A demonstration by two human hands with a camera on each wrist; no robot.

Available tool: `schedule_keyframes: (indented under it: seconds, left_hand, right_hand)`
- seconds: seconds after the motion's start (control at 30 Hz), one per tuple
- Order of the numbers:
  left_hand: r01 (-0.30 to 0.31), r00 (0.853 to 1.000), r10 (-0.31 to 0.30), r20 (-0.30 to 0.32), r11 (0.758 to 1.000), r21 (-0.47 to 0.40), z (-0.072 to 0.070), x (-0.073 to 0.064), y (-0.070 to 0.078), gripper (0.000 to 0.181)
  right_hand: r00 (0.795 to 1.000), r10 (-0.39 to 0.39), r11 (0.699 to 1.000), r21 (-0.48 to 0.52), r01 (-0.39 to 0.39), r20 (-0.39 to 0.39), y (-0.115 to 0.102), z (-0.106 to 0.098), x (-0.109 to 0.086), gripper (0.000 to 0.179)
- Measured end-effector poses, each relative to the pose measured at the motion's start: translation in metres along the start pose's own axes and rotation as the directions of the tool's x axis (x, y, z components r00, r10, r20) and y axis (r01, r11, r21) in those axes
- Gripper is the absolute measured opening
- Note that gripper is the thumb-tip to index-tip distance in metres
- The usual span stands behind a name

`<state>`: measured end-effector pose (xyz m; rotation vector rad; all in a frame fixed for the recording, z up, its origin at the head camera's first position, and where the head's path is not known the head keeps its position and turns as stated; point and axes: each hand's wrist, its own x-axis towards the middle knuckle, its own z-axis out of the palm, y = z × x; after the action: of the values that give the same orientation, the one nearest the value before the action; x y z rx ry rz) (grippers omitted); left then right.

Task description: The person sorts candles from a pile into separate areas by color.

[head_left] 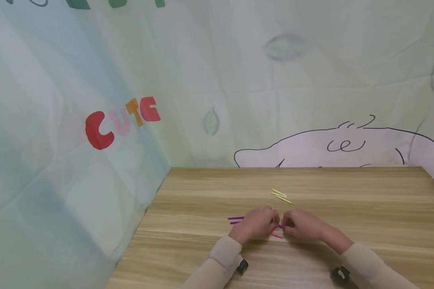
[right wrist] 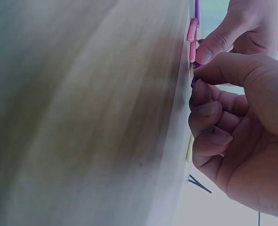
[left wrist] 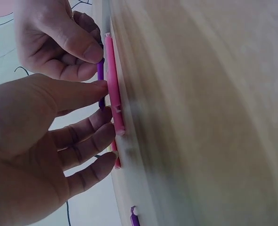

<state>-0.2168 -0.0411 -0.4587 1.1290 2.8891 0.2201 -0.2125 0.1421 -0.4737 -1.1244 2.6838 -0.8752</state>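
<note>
Between my two hands is a thin purple stick (head_left: 280, 226), slim like a small candle. My right hand (head_left: 305, 224) pinches one end between thumb and forefinger. At the other end, the thumb and forefinger of my left hand (head_left: 254, 222) close on it, its remaining fingers loosely spread in the left wrist view. Just under the hands, pink sticks (left wrist: 113, 84) lie on the wooden table (head_left: 188, 249); the left hand partly covers them. Beside the left hand, two more purple sticks (head_left: 236, 218) lie side by side, their right ends hidden behind it.
Several pale yellow sticks (head_left: 282, 196) lie in a loose group beyond the hands. A printed cloth backdrop (head_left: 209, 88) hangs behind the table and along its left side. Black wrist cameras (head_left: 242, 266) sit under both sleeves.
</note>
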Motion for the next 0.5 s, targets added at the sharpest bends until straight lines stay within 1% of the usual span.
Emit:
schedule_keyframes:
  seconds: [0.33, 0.5]
  left_hand:
    - [0.02, 1.0, -0.02, 0.007, 1.0, -0.001, 0.0015, -0.0021, -0.0003, 0.005]
    - [0.018, 1.0, -0.018, 0.003, 1.0, -0.003, 0.0018, -0.0022, -0.0011, 0.004]
  right_hand:
    - [1.0, 0.008, 1.0, 0.004, -0.008, -0.007, -0.0027, 0.0008, -0.0002, 0.004]
    - [1.0, 0.02, 1.0, 0.005, -0.02, -0.007, -0.0012, 0.0021, -0.0017, 0.004]
